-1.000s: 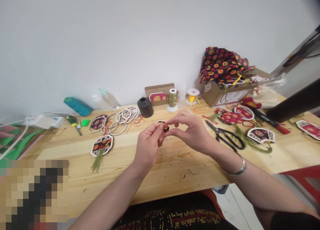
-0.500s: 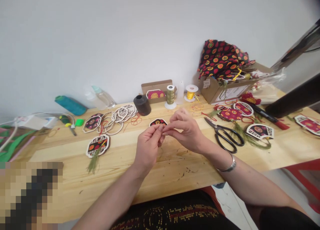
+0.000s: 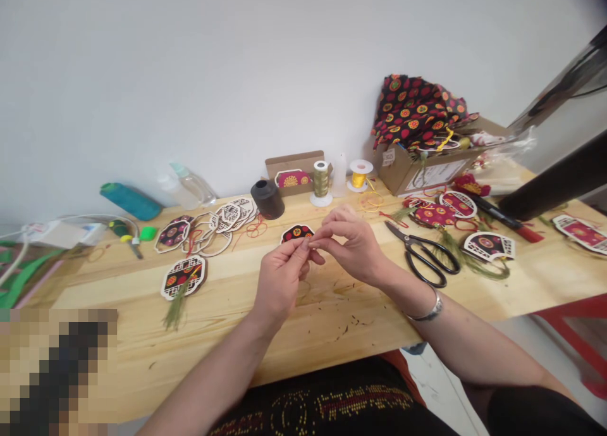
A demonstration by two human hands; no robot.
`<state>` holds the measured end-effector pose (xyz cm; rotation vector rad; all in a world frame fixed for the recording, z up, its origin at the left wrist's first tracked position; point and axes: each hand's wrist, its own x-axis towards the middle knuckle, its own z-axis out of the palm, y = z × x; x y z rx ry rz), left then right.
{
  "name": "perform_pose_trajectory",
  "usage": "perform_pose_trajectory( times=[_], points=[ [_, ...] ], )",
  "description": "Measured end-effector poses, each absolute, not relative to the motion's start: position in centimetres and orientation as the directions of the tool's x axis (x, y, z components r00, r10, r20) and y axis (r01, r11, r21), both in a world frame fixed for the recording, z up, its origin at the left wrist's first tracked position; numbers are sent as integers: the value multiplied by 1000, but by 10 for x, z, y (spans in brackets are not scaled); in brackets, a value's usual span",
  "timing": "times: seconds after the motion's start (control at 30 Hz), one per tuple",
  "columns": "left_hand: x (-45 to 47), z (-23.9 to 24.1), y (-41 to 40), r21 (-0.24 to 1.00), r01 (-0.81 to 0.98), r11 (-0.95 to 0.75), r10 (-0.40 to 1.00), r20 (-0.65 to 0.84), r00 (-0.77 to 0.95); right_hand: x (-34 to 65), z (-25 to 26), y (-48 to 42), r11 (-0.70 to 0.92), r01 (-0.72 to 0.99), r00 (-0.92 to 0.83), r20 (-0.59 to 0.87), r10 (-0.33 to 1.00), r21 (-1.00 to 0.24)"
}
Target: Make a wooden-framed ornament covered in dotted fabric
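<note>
My left hand (image 3: 286,268) and my right hand (image 3: 348,243) meet over the middle of the wooden table (image 3: 227,316), thumbs and forefingers pinched together. What sits between the fingertips is too small to make out. Just behind my fingers lies a black-and-red patterned ornament (image 3: 296,233) with a pale rim, partly covered by my left hand. Black-handled scissors (image 3: 429,259) lie to the right of my right hand, with blades partly apart. Dark snippets (image 3: 351,325) are scattered on the table below my hands.
Along the wall stand a black thread cone (image 3: 267,199), an olive thread spool (image 3: 321,181) and a yellow cord spool (image 3: 359,175). A cardboard box (image 3: 422,176) holds patterned cloth (image 3: 412,110). Tasselled ornaments (image 3: 184,278) lie left; more lie right beside a black post (image 3: 559,173).
The view has shifted slightly, so the table things appear a little further left. My hands stay pinched together in nearly the same place, with small finger movements.
</note>
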<state>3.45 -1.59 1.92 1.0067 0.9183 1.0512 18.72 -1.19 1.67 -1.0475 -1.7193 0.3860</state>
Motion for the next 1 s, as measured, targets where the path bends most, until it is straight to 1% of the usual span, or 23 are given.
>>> perform_pose_trajectory(
  times=[0.13,0.33,0.53,0.6,0.77,0.9,1.0],
  points=[
    [32,16,-16,964,-221,149,960,-87,266,187,18,-12,552,409,-65,580,812,-727],
    [30,13,-18,977,-176,120,960,-69,272,187,22,-12,493,291,-40,505,862,-820],
    [28,11,-18,980,-160,114,955,-64,291,189,24,-10,384,223,-68,378,923,-896],
    [28,10,-17,984,-141,109,951,-62,304,191,25,-9,366,189,-99,354,930,-911],
    [27,8,-17,992,-97,85,941,-48,336,196,24,-7,322,41,-219,306,926,-946],
    [25,7,-18,992,-88,93,934,-56,354,197,20,-6,309,-40,-208,311,927,-950],
    [25,7,-19,985,-110,130,925,-81,371,195,18,-6,299,-55,-182,304,935,-953]
  ],
)
